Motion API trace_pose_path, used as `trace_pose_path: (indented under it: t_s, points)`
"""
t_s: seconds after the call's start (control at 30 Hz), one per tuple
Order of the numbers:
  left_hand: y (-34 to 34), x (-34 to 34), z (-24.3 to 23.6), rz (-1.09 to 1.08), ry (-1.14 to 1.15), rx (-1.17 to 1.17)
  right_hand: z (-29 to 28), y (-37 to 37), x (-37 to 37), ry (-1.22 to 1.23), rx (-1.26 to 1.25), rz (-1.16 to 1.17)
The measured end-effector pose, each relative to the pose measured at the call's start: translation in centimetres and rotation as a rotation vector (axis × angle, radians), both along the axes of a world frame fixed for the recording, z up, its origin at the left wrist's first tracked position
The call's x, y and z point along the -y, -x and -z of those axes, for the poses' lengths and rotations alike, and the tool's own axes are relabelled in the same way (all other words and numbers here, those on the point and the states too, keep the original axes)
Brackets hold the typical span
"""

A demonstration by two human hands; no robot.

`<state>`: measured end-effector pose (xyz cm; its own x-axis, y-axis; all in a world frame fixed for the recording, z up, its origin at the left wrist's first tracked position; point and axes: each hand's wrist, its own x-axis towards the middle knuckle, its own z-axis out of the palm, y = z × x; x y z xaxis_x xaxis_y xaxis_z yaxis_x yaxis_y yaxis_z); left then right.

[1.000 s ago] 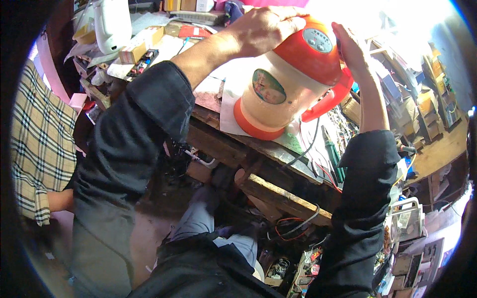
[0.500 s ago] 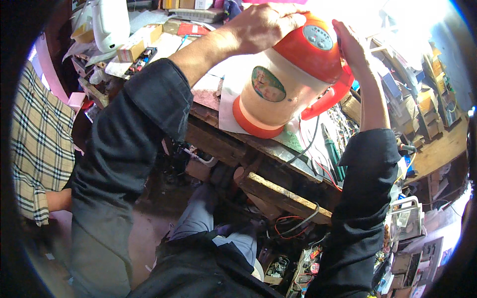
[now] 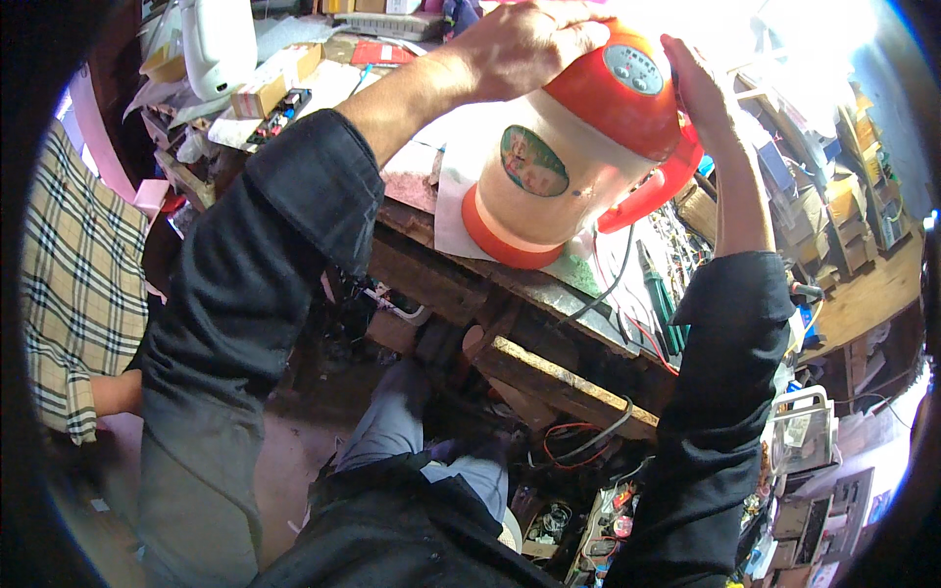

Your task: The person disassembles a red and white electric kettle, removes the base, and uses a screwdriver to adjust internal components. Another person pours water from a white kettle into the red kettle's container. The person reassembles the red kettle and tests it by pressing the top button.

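A soy milk maker (image 3: 564,201) with a cream body and orange base stands near the front edge of the workbench, tilted in the picture. Its orange head (image 3: 610,118) carries a round grey control panel, and a red-orange handle (image 3: 659,191) juts out on the right. My left hand (image 3: 515,51) is closed against the head's upper left side, thumb toward the panel. Around the right side of the same head, above the handle, curls my right hand (image 3: 698,90). Its far fingertips are hidden behind the head or lost in the glare.
The workbench (image 3: 431,240) holds a small carton (image 3: 260,98), a red packet (image 3: 384,53) and green-handled pliers (image 3: 665,306). Cables hang over its front edge. At far left a person's checked sleeve (image 3: 83,284) shows. Cluttered shelves (image 3: 814,196) stand at the right.
The soy milk maker sits very slightly farther right and higher in the picture, and both hands have shifted with its head. Their grip looks the same.
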<state>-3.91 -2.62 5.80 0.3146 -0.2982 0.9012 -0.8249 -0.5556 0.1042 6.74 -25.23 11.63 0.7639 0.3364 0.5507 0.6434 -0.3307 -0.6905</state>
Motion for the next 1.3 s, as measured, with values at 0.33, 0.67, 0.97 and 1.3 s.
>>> trace_pose_path:
  t_s: [0.33, 0.67, 0.97, 1.3]
  points:
    - [0.8, 0.4, -0.4, 0.087, 0.134, -0.205, -0.2, -0.3, 0.5, 0.031, -0.109, 0.003]
    - [-0.3, -0.2, 0.1, -0.077, -0.152, 0.245, -0.6, -5.3, 2.7, 0.127, -0.172, 0.042]
    - [-0.3, 0.0, -0.1, 0.003, -0.068, 0.078, -0.3, -4.8, 2.3, 0.039, -0.186, -0.029]
    - [0.4, 0.3, -0.1, 0.122, 0.116, -0.173, -0.4, -3.5, 2.4, 0.041, -0.144, 0.004]
